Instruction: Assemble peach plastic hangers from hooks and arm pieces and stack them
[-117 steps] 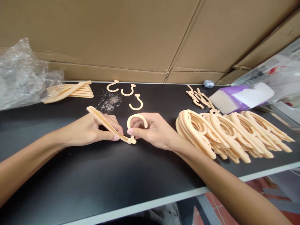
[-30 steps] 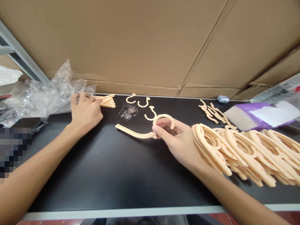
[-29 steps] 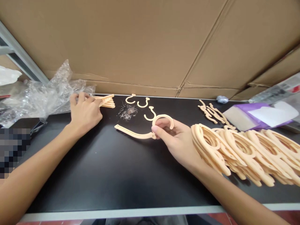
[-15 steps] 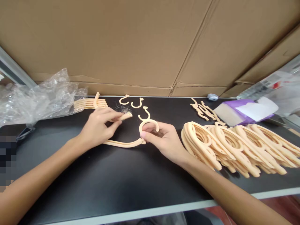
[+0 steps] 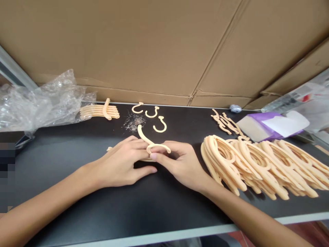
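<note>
A pale cream plastic folding hanger (image 5: 145, 134) is between my hands, low over the black tabletop. My right hand (image 5: 181, 161) pinches it by the base of its round hook (image 5: 164, 147). Fingers of my left hand (image 5: 120, 157) are bent over the arms close to the joint, with the thumb stretched out below. One arm sticks up at a slant past the left fingers; a small end of another piece shows behind the left hand. The joint itself is hidden by the fingers. Beyond my hands lie three loose hooks (image 5: 160, 127).
Stacked hanger pieces (image 5: 231, 161) cover the right side, with thin parts (image 5: 222, 121) behind them. A purple-and-white pack (image 5: 272, 124) stands at far right. Clear plastic wrap (image 5: 46, 106) and more stacked arms (image 5: 100, 111) are at left. Crumbs (image 5: 134, 122) lie mid-table; cardboard (image 5: 128, 48) backs it.
My left hand has moved right and down, bringing its short piece to the hanger by my right hand. The hook has tilted flatter, and one arm now points up and away.
</note>
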Action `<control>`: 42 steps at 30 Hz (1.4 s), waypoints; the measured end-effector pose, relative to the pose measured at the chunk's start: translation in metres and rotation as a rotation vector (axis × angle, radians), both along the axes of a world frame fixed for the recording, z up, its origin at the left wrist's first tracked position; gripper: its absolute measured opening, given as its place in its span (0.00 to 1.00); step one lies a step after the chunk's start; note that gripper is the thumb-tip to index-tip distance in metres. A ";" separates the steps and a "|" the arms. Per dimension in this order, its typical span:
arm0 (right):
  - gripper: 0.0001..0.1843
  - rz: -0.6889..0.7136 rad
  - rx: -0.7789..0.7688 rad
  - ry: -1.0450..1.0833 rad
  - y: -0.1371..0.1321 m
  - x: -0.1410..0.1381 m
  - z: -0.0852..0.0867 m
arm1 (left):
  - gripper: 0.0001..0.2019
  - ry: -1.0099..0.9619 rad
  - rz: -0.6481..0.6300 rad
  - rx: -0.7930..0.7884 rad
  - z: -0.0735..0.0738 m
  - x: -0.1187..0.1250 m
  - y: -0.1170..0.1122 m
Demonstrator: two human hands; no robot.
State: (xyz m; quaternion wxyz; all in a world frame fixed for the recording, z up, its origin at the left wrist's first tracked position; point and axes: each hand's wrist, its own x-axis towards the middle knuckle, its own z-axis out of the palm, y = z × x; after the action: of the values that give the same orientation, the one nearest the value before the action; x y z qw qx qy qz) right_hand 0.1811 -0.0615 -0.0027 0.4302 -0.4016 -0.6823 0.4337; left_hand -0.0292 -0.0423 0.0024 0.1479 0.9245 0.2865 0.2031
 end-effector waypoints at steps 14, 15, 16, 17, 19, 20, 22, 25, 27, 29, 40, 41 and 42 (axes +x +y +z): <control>0.15 -0.071 0.413 -0.759 0.004 0.008 -0.014 | 0.12 -0.171 0.327 0.078 -0.008 -0.021 0.031; 0.16 -0.075 0.419 -0.762 0.004 0.008 -0.013 | 0.13 -0.189 0.347 0.081 -0.008 -0.021 0.031; 0.17 -0.081 0.423 -0.755 0.004 0.009 -0.013 | 0.13 -0.198 0.363 0.087 -0.007 -0.021 0.032; 0.18 -0.094 0.429 -0.741 0.004 0.009 -0.013 | 0.14 -0.200 0.376 0.094 -0.007 -0.021 0.032; 0.19 -0.130 0.447 -0.697 0.005 0.011 -0.012 | 0.14 -0.199 0.396 0.104 -0.007 -0.022 0.033; 0.19 -0.148 0.456 -0.673 0.005 0.012 -0.012 | 0.14 -0.198 0.410 0.105 -0.007 -0.022 0.034; 0.19 -0.183 0.470 -0.618 0.005 0.013 -0.010 | 0.14 -0.196 0.448 0.100 -0.007 -0.024 0.035; 0.16 -0.225 0.435 -0.475 0.004 0.012 -0.005 | 0.14 -0.184 0.491 0.085 -0.005 -0.025 0.038; 0.14 -0.249 0.380 -0.355 0.003 0.011 -0.001 | 0.14 -0.203 0.471 0.041 -0.005 -0.026 0.038; 0.12 -0.275 0.321 -0.244 0.003 0.010 0.002 | 0.14 -0.225 0.421 -0.046 -0.005 -0.026 0.038; 0.15 -0.230 -0.111 0.371 0.009 0.005 0.008 | 0.13 -0.137 0.205 -0.134 -0.006 -0.009 0.023; 0.16 -0.208 -0.135 0.386 0.010 0.004 0.008 | 0.13 -0.136 0.177 -0.121 -0.007 -0.007 0.020; 0.17 -0.187 -0.154 0.374 0.010 0.003 0.007 | 0.13 -0.139 0.148 -0.109 -0.007 -0.004 0.017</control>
State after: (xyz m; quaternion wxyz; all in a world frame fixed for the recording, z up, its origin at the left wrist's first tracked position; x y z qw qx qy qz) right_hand 0.1845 -0.0518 0.0041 0.5558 -0.4074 -0.5151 0.5096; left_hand -0.0334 -0.0248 -0.0051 0.2023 0.8751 0.3537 0.2612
